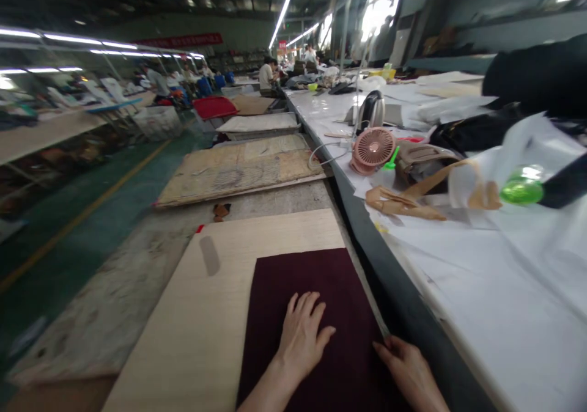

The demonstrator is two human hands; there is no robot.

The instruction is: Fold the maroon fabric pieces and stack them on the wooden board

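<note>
A dark maroon piece of fabric [316, 290] lies on a pale wooden board [229, 265] in front of me. My left hand [302, 335] rests flat on the fabric with its fingers stretched out and spread. My right hand [408, 369] is at the fabric's right edge, by the board's rim, with its fingers curled down against that edge; what they grip, if anything, is hidden.
A long white-covered table [481, 290] runs along the right, carrying a pink fan [372, 149], a green bottle [520, 189], tan straps [403, 204] and a kettle [370, 111]. More boards [243, 167] lie ahead. People work at far benches.
</note>
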